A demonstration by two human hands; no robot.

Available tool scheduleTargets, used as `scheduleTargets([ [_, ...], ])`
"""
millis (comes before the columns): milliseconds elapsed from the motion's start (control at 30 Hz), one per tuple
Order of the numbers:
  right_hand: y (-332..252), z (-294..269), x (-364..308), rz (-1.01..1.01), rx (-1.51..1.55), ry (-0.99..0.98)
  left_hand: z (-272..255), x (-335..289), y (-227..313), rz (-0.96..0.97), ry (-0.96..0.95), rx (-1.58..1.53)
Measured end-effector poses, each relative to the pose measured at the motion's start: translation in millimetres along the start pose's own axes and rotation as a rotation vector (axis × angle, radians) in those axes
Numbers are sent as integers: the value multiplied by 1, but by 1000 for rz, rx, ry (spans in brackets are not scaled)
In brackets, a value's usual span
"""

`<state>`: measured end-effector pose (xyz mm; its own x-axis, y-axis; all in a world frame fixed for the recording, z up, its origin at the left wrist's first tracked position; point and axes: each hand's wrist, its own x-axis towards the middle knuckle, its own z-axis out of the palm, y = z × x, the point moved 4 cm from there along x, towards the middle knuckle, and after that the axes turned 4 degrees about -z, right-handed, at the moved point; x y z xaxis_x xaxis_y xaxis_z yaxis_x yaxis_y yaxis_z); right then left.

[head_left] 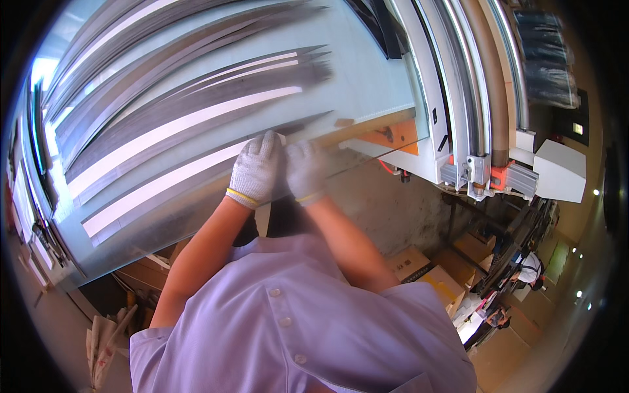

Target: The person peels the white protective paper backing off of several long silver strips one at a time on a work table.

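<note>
A long grey strip with a white band (164, 178) lies along the near edge of the pale glass-topped table (367, 82). At its right end my left hand (254, 169), in a white knitted glove with a yellow cuff edge, is closed over the strip with its fingers together. Close beside it, my right hand (305, 171) wears a similar glove. Motion smears its fingers, so I cannot make out their grip. Beyond my hands lie more grey strips (229, 84) in layered groups, some with white bands, their right ends dark and frayed-looking.
A machine with long metal rails and a brown roller (496, 85) stands to the right. An orange bracket (396, 137) sits near the table's corner. Cardboard boxes (409, 263) are below on the right, and crumpled brown paper (103, 344) at lower left. Two people (529, 268) are in the distance.
</note>
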<state>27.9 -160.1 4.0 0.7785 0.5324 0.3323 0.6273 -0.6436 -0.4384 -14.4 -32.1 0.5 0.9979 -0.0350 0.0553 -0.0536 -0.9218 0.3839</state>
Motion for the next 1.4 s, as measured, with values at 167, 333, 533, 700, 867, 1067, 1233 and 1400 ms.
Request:
scheduleTargets([
  [167, -7, 6, -11, -12, 52, 5, 3, -9, -13, -69, -44, 53],
  [333, -8, 8, -22, -3, 99, -45, -4, -16, -21, -39, -28, 95],
  [533, -20, 0, -4, 106, 26, 53, -3, -19, -24, -59, -1, 84],
  [700, -15, 15, 18, 64, -55, 8, 1, -19, -11, -82, 38, 44],
  [867, -25, 16, 19, -5, -57, 37, 1, -21, -15, -80, -19, -18],
  [1067, -42, 11, 9, 20, -37, 27, -25, -17, -16, -176, -63, -172],
  [1233, -59, 10, -5, -24, 67, 43, -31, -31, -26, -116, -60, -44],
  [1400, -81, 5, -20, -99, 118, 2, -22, -52, -49, -45, -7, 30],
])
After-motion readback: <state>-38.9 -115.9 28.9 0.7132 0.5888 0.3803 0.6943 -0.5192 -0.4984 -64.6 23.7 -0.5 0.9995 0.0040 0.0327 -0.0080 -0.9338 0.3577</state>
